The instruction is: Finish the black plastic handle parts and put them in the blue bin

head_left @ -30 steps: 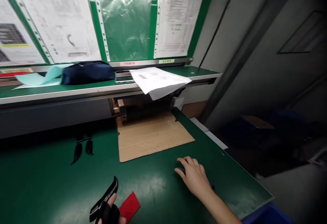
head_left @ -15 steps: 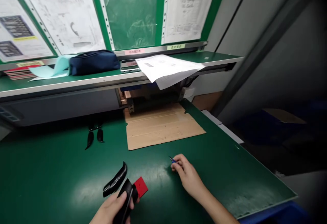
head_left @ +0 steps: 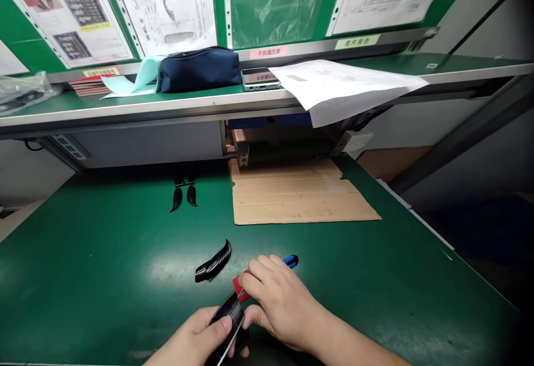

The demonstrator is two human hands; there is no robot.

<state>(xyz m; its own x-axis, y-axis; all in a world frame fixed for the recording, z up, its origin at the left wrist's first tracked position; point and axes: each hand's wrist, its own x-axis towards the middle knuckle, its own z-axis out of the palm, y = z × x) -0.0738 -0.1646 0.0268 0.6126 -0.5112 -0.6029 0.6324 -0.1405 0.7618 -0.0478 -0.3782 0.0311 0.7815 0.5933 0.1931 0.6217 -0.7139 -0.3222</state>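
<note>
We hold a curved black glossy trim piece [head_left: 227,321] in our left hand [head_left: 196,338] at the near edge of the green bench mat [head_left: 104,277], thumb pressed along its upper face, the other fingers wrapped beneath; our right hand [head_left: 279,302] pinches a blue-handled knife [head_left: 291,260], its tip apparently at the piece's upper end, over a red card [head_left: 238,287]; we judge trimming or scraping of the edge to be in hand. A second trim piece [head_left: 213,262] lies just beyond; two small black parts [head_left: 183,196] lie further back; a cardboard sheet [head_left: 298,196] lies apart. The next move calls for a steady blade kept clear of the left thumb.
</note>
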